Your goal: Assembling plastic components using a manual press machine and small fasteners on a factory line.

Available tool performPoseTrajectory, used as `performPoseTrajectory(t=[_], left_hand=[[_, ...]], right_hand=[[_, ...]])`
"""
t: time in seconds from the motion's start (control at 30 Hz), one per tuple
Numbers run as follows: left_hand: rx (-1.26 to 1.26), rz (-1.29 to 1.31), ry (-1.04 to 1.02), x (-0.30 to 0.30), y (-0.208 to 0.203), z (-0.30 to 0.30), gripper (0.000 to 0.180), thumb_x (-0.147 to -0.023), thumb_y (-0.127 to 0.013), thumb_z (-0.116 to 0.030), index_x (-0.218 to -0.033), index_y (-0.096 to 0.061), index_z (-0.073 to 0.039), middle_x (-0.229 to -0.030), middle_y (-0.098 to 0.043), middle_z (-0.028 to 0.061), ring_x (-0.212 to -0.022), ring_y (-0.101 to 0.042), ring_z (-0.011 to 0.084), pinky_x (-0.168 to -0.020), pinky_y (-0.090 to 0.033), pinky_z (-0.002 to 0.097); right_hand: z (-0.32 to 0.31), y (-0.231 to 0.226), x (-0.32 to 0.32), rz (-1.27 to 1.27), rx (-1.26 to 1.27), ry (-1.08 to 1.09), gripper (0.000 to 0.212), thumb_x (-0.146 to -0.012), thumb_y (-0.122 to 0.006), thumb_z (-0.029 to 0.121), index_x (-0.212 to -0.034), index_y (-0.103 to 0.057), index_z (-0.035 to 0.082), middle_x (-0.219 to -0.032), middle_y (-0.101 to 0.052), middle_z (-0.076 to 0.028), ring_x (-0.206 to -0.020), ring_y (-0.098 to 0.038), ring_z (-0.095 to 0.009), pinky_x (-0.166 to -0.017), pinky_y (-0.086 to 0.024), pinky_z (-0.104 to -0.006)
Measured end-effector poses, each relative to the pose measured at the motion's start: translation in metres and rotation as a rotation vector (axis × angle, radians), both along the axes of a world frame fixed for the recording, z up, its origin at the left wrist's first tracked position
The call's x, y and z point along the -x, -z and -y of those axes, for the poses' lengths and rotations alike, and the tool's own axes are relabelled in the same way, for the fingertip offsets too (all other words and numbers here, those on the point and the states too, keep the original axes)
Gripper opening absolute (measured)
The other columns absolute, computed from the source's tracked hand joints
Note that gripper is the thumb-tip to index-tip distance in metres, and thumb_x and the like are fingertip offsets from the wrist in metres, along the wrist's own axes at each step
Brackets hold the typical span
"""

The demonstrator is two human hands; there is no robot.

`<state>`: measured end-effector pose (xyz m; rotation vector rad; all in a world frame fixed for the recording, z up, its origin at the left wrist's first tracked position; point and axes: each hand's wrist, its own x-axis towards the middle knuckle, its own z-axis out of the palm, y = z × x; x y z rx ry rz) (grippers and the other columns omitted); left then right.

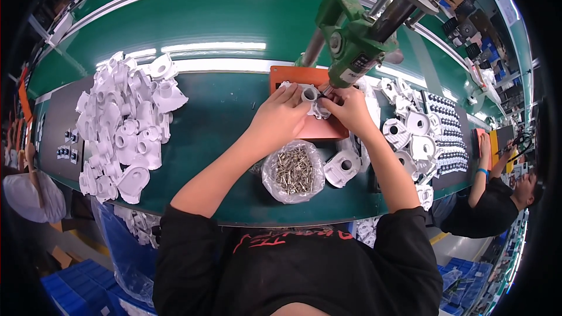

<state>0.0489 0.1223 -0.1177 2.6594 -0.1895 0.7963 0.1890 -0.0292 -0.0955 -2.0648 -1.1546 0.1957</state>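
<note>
A white plastic housing (309,95) with a round spout lies on the orange base block (325,130). My left hand (280,112) holds it from the left, thumb against the spout and fingers along the far side. On the other side my right hand (351,109) has its thumb and fingers drawn together at the housing's edge, under the tip of a green upright press-like tool (360,52). Whatever is between those fingers is hidden. Below my wrists, a clear plastic bag (270,184) is full of small metal screws (295,167).
A tall heap of white housings (120,114) covers the table's left side. More white parts (418,134) lie on the right, beside rows of small black-and-white pieces (449,134). One loose housing (342,168) sits beside the bag. Another person (489,210) works at the far right.
</note>
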Motion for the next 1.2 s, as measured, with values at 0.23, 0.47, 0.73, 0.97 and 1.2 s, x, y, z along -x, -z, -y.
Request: performPoseTrajectory(t=[0.23,0.47,0.73,0.97,1.2], left_hand=[[0.005,-0.003,-0.001,0.001,-0.002,-0.001,0.021,-0.077,-0.059,-0.012,-0.094,-0.057,-0.001,-0.112,-0.059,0.0252,-0.112,-0.054,0.0351,-0.099,-0.039,0.044],[0.013,-0.005,-0.007,0.001,-0.002,0.001,0.019,-0.079,-0.059,-0.01,-0.094,-0.057,0.001,-0.113,-0.058,0.0211,-0.113,-0.052,0.0359,-0.099,-0.04,0.0453],[0.01,0.008,0.005,0.001,-0.002,0.0,0.019,-0.076,-0.059,-0.011,-0.092,-0.057,0.001,-0.112,-0.058,0.0259,-0.112,-0.054,0.0362,-0.099,-0.039,0.0443],[-0.005,0.005,-0.006,0.001,0.0,0.0,0.02,-0.076,-0.059,-0.011,-0.092,-0.056,0.0,-0.112,-0.058,0.0264,-0.112,-0.054,0.0361,-0.1,-0.039,0.0441],[-0.011,0.006,-0.012,0.001,-0.002,0.001,0.019,-0.077,-0.06,-0.012,-0.092,-0.056,0.0,-0.112,-0.058,0.0264,-0.112,-0.054,0.0361,-0.1,-0.04,0.0439]], right_hand=[[0.005,0.004,0.001,0.093,-0.133,-0.036,0.016,-0.078,-0.063,0.007,-0.088,-0.063,-0.006,-0.083,-0.063,-0.016,-0.072,-0.06,-0.024,-0.068,-0.047,-0.0306],[0.004,0.001,0.004,0.11,-0.06,-0.036,0.014,-0.079,-0.061,0.004,-0.088,-0.064,-0.006,-0.086,-0.065,-0.016,-0.081,-0.062,-0.027,-0.075,-0.047,-0.0329],[0.007,0.012,-0.004,-0.019,-0.109,-0.016,0.014,-0.079,-0.06,0.003,-0.09,-0.063,-0.006,-0.09,-0.065,-0.013,-0.083,-0.062,-0.023,-0.076,-0.049,-0.0306],[0.008,-0.006,-0.001,-0.561,-0.207,0.089,0.018,-0.084,-0.059,0.001,-0.1,-0.058,-0.006,-0.092,-0.065,-0.01,-0.085,-0.061,-0.013,-0.077,-0.049,-0.0246],[0.015,-0.001,-0.009,-0.599,-0.262,0.034,0.017,-0.084,-0.06,0.001,-0.1,-0.061,-0.005,-0.093,-0.066,-0.009,-0.085,-0.062,-0.013,-0.079,-0.049,-0.024]])
